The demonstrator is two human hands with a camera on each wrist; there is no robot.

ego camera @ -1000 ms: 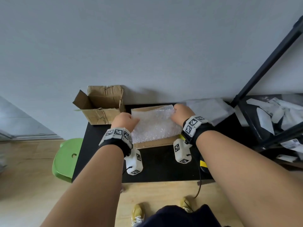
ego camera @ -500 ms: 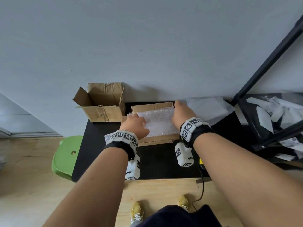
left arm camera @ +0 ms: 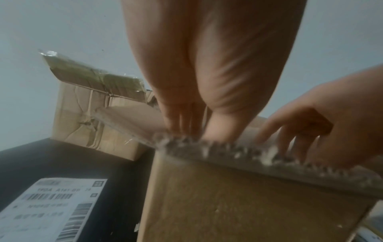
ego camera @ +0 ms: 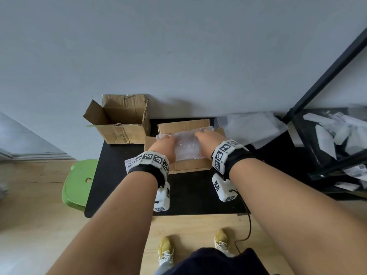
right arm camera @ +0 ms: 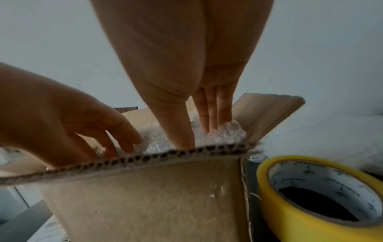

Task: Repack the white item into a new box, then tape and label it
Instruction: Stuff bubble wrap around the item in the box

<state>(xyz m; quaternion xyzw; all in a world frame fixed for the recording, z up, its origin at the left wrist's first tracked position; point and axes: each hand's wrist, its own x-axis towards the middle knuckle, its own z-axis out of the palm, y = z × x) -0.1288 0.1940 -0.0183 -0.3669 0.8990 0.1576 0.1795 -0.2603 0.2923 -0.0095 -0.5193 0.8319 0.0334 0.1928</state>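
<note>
Item: bubble-wrapped white item (ego camera: 185, 146) lies inside the new box, filling its open top, wrap crumpled at the right end.
New box: new box (ego camera: 190, 166) stands open on the black table (ego camera: 190, 197), flaps up, its near corrugated edge facing both wrist cameras.
Left grip: left hand (ego camera: 163, 146), fingers straight and close together, presses down on the wrap at the left end of the box; it clasps nothing.
Right grip: right hand (ego camera: 207, 140), fingers straight and together, pushes the wrap down at the right end beside the raised flap; thumb tip goes down behind the near edge; it clasps nothing.
Label: printed shipping label (left arm camera: 44, 211) lies flat on the table just left of the new box, barcodes up.
Tape: yellow tape roll (right arm camera: 319, 194) lies on the table just right of the box's near corner.
Old box: worn old box (ego camera: 121, 121) with torn tape stands open at the table's back left corner, close beside the new one.
Beyond: white padded sheets (ego camera: 250, 130) lie at the back right; a green stool (ego camera: 79, 181) stands left of the table.
</note>
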